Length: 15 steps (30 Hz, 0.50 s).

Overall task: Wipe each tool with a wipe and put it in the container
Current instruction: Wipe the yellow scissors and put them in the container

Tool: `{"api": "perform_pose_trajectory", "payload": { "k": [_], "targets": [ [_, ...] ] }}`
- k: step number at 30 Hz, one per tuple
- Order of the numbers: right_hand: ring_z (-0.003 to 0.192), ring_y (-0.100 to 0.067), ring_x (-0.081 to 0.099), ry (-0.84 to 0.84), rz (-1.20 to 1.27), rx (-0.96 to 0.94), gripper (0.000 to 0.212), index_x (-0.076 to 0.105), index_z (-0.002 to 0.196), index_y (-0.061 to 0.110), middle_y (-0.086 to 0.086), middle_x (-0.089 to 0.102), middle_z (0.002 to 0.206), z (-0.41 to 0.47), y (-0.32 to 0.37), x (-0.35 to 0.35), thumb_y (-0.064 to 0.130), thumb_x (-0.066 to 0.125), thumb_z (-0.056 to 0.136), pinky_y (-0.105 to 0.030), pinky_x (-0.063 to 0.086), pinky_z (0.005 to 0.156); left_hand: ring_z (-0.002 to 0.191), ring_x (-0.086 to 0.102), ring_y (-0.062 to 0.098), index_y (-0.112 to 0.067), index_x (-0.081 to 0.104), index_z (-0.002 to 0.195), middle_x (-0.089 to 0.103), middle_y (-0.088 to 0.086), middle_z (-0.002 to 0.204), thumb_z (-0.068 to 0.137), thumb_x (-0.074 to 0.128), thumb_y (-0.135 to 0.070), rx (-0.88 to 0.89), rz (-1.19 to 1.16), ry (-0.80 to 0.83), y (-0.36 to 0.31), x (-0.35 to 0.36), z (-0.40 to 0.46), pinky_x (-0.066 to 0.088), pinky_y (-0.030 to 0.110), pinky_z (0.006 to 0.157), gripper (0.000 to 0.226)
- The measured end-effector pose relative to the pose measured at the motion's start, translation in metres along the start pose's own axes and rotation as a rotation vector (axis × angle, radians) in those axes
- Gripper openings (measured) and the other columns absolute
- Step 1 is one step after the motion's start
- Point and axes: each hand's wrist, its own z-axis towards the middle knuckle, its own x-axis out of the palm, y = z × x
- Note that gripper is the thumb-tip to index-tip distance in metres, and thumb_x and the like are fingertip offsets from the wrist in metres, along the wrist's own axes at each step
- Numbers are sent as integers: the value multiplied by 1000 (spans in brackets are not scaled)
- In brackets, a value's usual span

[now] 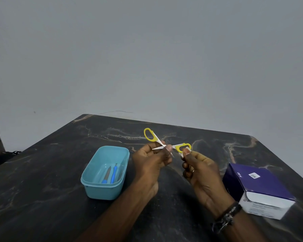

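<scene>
Small scissors with yellow handles (150, 135) are spread wide apart above the dark table. My left hand (150, 159) pinches them at the blades near the pivot. My right hand (198, 170) presses a small white wipe (185, 150) against the other yellow handle loop. A light blue plastic container (94, 187) stands on the table to the left of my hands. Inside it lie blue-handled tools (113, 173). The far blade tip is partly hidden behind my left fingers.
A purple and white box (259, 187) sits at the right, near the table's edge. The dark marbled table (42, 180) ends at a grey wall behind. Dark items lie on the floor at the far left.
</scene>
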Motion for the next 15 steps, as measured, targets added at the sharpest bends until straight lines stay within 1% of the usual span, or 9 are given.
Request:
{"api": "perform_pose_trajectory", "payload": {
  "k": [2, 5, 7, 11, 15],
  "targets": [
    [59, -10, 46, 17, -16, 4, 12, 71, 84, 5, -5, 57, 71, -3, 0, 1, 16, 66, 87, -21, 36, 47, 61, 66, 15, -2, 68, 88, 70, 5, 67, 76, 75, 3, 5, -4, -13, 1, 0, 1, 60, 35, 68, 14],
    [59, -11, 45, 39, -42, 9, 10, 72, 85, 6, -4, 59, 70, -5, 1, 2, 14, 66, 86, -24, 35, 52, 66, 70, 20, -1, 67, 86, 70, 8, 69, 77, 73, 7, 4, -23, -27, 2, 1, 0, 62, 35, 70, 14],
    [58, -11, 45, 51, -67, 6, 12, 72, 86, 4, -4, 60, 70, -6, 0, 3, 14, 67, 86, -25, 35, 52, 64, 70, 21, 0, 65, 86, 70, 10, 69, 77, 72, 9, 6, -47, -51, 2, 2, 0, 62, 35, 69, 15],
    [57, -11, 45, 58, -101, 5, 13, 73, 84, 3, -5, 62, 68, -5, -3, 4, 15, 69, 85, -23, 36, 49, 62, 71, 22, 3, 63, 93, 71, 13, 70, 75, 74, 9, 40, -42, -104, 0, 0, 0, 62, 34, 63, 22],
    [58, -13, 45, 38, -118, -9, 12, 74, 82, 4, -8, 63, 70, -4, -1, 0, 15, 70, 83, -25, 38, 51, 61, 70, 20, -5, 64, 95, 71, 11, 74, 76, 74, 7, 148, 93, -105, -2, -1, 1, 60, 31, 57, 24]
  ]
}}
